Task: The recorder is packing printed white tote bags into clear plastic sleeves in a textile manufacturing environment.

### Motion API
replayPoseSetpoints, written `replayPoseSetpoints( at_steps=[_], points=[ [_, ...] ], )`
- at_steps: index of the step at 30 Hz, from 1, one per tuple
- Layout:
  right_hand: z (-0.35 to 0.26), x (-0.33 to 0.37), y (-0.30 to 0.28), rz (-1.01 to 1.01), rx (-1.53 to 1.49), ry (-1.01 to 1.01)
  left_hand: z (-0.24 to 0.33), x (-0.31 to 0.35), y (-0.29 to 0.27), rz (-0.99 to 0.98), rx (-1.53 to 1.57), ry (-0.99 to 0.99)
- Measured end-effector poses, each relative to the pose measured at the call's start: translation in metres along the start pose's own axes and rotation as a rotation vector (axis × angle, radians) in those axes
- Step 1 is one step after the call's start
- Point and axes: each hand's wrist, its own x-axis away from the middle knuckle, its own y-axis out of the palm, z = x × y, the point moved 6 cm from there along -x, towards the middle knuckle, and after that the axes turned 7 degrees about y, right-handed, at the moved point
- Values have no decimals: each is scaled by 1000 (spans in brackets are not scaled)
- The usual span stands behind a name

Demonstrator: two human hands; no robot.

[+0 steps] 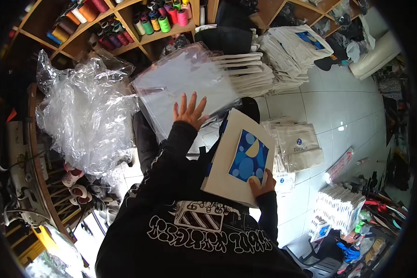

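My left hand [190,111] is spread flat, its fingers apart, on a stack of see-through plastic sleeves [171,74] in front of me. Nothing is gripped in it. In my right hand [262,186] is a folded cream cloth bag [222,167] with a blue dotted square panel. The thumb lies on the bag's face and the fingers wrap its right edge. The bag is tilted near my lap, to the right of the sleeves. A heap of crumpled see-through plastic [88,116] lies to the left of the sleeves.
Piles of folded cream cloth bags [282,55] stand at the back right. More folded bags [299,143] lie on the tiled floor [343,111], with another stack [338,208] farther right. Shelves hold thread spools [164,23]. A sewing machine [23,185] stands at the left.
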Motion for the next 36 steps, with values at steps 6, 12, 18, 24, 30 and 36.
replayPoseSetpoints(
  at_steps=[6, 12, 18, 24, 30, 36],
  points=[
    [-8, -3, 6, 7, -16, 11, -26, -25, -7, 8, -62, 94],
    [-8, 3, -1, 29, 11, -2, -41, -40, -10, 11, -26, 110],
    [-5, 3, -1, 53, 18, 3, -45, -36, -7, 85, 42, 151],
    [-9, 3, -2, 134, 129, -25, -19, -10, -30, 48, 206, 249],
    [-16, 5, -11, 12, 190, -27, -26, -10, -20, 106, 347, 239],
    [-89, 30, -42, 145, 549, -489, -36, -14, -15, 189, 439, 259]
  ],
)
